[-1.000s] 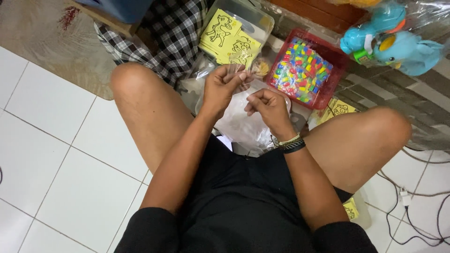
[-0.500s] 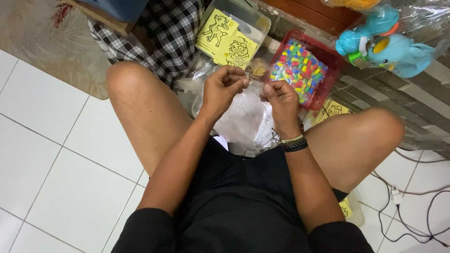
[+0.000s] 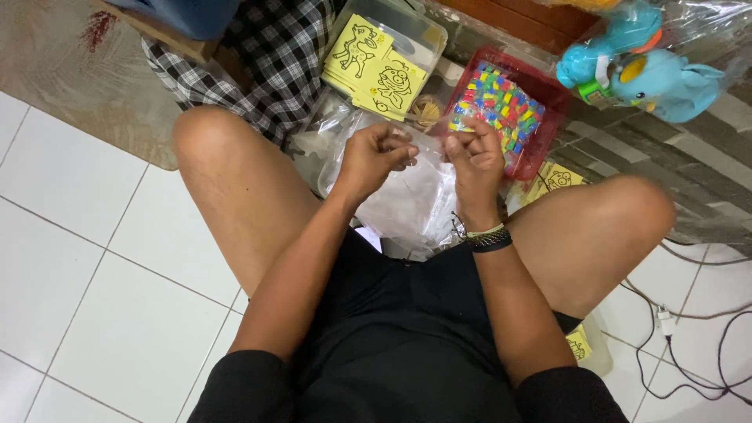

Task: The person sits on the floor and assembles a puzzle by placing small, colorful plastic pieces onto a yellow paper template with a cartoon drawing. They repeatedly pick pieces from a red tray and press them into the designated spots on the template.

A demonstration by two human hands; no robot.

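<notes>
A clear plastic bag point(image 3: 407, 200) hangs between and below the fingers of both hands, its top edge caught at the fingertips and its crumpled body sagging toward the person's lap, on top of more clear plastic.

The person sits on a white tiled floor point(image 3: 94, 298) with knees spread. Just beyond the fingers stands a red tray point(image 3: 540, 94) packed with small coloured pieces. Beyond the left hand's fingers lies a clear box point(image 3: 415, 31) holding yellow picture cards point(image 3: 376, 70) with black line drawings; another such card point(image 3: 558, 178) shows just past the right hand. A black-and-white checked cloth point(image 3: 274, 63) lies farther off on the left hand's side, and a blue plastic toy in wrapping point(image 3: 650, 78) sits well beyond the right hand. Cables point(image 3: 689, 313) trail over the tiles by the right knee.

The left hand point(image 3: 374, 159) has its fingers curled and pressed together, pinching the bag's edge. The right hand point(image 3: 474, 160), with a dark band at its wrist, likewise pinches the edge, fingers bent close.
</notes>
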